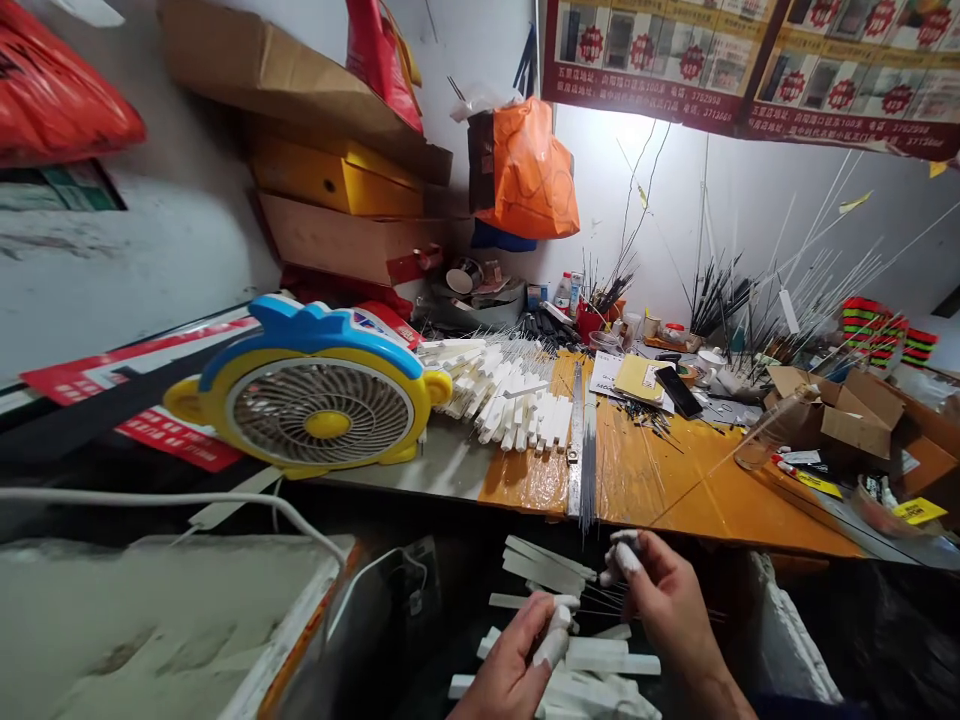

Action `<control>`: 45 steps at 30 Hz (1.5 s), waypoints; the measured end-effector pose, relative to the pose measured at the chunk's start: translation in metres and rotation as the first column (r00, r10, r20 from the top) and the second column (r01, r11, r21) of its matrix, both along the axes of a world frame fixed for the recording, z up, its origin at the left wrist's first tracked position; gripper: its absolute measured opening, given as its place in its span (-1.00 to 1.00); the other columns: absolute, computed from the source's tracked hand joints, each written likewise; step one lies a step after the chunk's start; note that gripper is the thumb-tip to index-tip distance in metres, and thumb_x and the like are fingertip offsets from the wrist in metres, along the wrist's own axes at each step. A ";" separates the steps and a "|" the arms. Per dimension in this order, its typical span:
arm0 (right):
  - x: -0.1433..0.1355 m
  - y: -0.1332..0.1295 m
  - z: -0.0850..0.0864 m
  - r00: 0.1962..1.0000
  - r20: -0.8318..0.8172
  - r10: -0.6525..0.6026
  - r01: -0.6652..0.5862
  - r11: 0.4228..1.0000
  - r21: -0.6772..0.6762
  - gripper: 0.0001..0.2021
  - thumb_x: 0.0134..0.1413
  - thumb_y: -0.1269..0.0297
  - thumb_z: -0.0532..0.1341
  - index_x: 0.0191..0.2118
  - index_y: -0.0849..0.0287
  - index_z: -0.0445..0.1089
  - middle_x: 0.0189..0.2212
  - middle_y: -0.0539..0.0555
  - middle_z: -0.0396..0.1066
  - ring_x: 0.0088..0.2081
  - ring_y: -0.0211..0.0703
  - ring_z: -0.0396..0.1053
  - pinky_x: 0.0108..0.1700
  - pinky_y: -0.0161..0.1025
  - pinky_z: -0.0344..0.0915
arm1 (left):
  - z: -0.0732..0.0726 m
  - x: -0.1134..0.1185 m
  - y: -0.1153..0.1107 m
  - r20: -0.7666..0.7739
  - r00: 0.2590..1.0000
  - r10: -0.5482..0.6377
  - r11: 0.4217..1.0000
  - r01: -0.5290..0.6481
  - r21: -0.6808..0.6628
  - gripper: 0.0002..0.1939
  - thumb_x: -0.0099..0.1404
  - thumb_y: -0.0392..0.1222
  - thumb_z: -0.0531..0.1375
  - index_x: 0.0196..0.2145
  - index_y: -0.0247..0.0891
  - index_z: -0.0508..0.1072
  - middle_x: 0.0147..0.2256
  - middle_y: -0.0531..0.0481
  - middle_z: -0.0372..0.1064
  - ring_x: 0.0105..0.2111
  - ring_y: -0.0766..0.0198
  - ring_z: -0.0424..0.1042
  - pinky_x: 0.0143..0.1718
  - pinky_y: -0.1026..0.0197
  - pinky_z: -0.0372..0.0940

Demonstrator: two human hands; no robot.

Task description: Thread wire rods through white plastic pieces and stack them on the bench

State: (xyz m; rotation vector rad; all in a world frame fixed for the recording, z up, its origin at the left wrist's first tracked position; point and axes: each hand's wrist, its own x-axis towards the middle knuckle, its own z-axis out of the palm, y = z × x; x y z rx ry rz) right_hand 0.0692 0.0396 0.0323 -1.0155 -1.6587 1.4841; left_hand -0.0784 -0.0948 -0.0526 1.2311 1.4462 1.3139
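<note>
Both hands (517, 652) partly hide white sticks (597, 655); whatever they pinch is unclear.

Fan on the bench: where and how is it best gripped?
Probably grip the fan by its yellow ears, one from each side: they jut from its round, upright body. At the ear beside the white sticks, come from the front; the sticks crowd that side.

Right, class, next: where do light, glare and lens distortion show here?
Head view: the wall glows brightest below the poster; the orange board has shiny glare; the space behind the hands falls dark; the red bag at the left edge looks stretched, probably by a wide lens.
</note>
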 end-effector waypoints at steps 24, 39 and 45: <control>0.018 -0.057 -0.008 0.990 0.130 0.060 -0.112 0.890 0.442 -0.79 0.20 0.17 0.19 -0.33 0.09 0.54 -0.54 0.01 0.46 -0.54 -0.19 0.36 -0.43 -0.28 0.31 | 0.023 0.002 -0.008 -0.129 0.986 -0.105 0.985 0.121 0.122 -0.54 0.48 0.21 0.07 -0.03 -0.15 0.58 -0.26 -0.07 0.44 -0.22 0.11 0.34 -0.10 0.15 0.27; 0.022 -0.046 -0.021 0.996 0.040 0.083 -0.080 0.995 -0.062 -0.72 -0.04 0.09 0.33 -0.58 0.16 0.39 -0.64 -0.09 0.25 -0.55 -0.27 0.16 -0.49 -0.32 0.13 | 0.027 0.005 0.000 0.149 0.963 -0.224 0.965 0.241 -0.106 -0.63 0.29 0.12 0.25 -0.40 -0.26 0.37 -0.43 0.07 0.24 -0.38 0.24 0.22 -0.31 0.27 0.17; 0.021 -0.045 -0.029 0.999 -0.002 -0.032 0.032 0.998 -0.054 -0.72 -0.03 0.06 0.35 -0.54 0.16 0.43 -0.63 -0.12 0.19 -0.54 -0.28 0.08 -0.49 -0.32 0.10 | 0.034 -0.001 0.002 0.026 0.972 -0.233 0.965 0.234 -0.116 -0.70 0.33 0.02 0.18 -0.44 -0.23 0.29 -0.47 0.12 0.17 -0.42 0.28 0.13 -0.38 0.28 0.08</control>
